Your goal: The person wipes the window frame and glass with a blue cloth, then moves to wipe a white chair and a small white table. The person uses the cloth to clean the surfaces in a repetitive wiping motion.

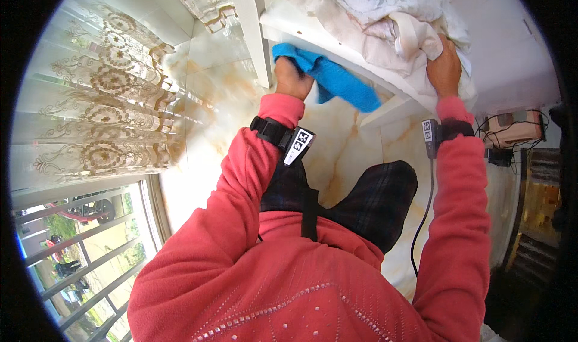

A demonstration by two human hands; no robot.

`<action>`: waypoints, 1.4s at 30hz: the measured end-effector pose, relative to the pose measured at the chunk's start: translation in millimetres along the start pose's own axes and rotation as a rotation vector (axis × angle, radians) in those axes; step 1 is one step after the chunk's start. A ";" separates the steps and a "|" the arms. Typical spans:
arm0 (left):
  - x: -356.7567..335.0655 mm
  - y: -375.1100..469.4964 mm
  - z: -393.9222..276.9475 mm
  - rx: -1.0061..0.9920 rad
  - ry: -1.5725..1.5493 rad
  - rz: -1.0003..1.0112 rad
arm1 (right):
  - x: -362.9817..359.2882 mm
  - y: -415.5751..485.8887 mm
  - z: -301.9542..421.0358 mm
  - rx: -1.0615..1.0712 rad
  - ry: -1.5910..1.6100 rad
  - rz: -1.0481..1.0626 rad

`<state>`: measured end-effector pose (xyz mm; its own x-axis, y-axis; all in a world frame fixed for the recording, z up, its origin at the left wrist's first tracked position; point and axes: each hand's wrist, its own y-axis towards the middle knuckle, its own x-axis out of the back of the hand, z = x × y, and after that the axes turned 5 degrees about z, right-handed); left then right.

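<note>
A bright blue cloth (345, 85) hangs from my left hand (291, 76), which is closed around its upper end beside a leg of the white table. Its lower end is blurred. White and cream cloths (388, 8) lie heaped on the white table (311, 39). My right hand (445, 69) grips the edge of a cream cloth (413, 39) on the right side of that heap, its fingers partly hidden by the folds.
Lace curtains (108, 98) hang at the left above a barred window (90, 251). Marbled floor tiles (343, 148) lie below me. A pinkish box (515, 127) wrapped in black cables stands at the right. A cable (422, 224) runs down from my right wrist device.
</note>
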<state>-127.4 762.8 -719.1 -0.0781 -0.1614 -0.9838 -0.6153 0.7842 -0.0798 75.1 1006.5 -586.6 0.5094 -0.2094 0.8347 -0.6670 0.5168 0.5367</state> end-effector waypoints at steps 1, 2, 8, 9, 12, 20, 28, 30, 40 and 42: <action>-0.1 1.5 -7.2 -0.062 0.037 -0.057 | 0.0 -0.3 0.4 0.004 0.011 -0.007; -0.3 1.2 -12.2 -0.181 0.287 -0.101 | 0.5 -1.3 0.7 0.009 0.008 -0.020; -13.9 -6.7 -46.4 -0.383 0.584 -0.260 | 6.5 -1.6 15.1 0.246 0.099 -0.053; -16.2 -11.5 -52.1 -0.340 0.597 -0.356 | 9.1 -0.2 18.7 0.298 0.083 -0.030; -32.0 -11.6 -75.7 -0.474 0.605 -0.616 | 16.0 -5.3 32.5 0.210 0.088 0.114; -69.4 -12.2 -70.2 -0.724 0.595 -0.338 | 11.0 -4.8 53.0 0.206 0.082 0.100; -35.5 -26.7 -57.7 -0.373 0.687 -0.213 | 7.3 -1.8 51.5 0.168 0.073 0.076; -23.2 -34.1 -69.1 -0.379 0.799 -0.316 | 7.0 -1.3 51.5 0.158 0.080 0.086; -176.1 -50.2 -167.7 -1.008 0.973 -0.015 | 9.6 -1.9 55.8 0.138 0.095 0.069; -204.0 -51.2 -154.5 -0.997 0.914 0.256 | 10.8 -2.1 56.9 0.135 0.101 0.069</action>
<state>-201.1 663.0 -489.5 -0.5178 -0.7160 -0.4682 -0.7726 0.1562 0.6154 51.0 955.9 -571.7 0.5075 -0.0901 0.8569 -0.7654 0.4096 0.4964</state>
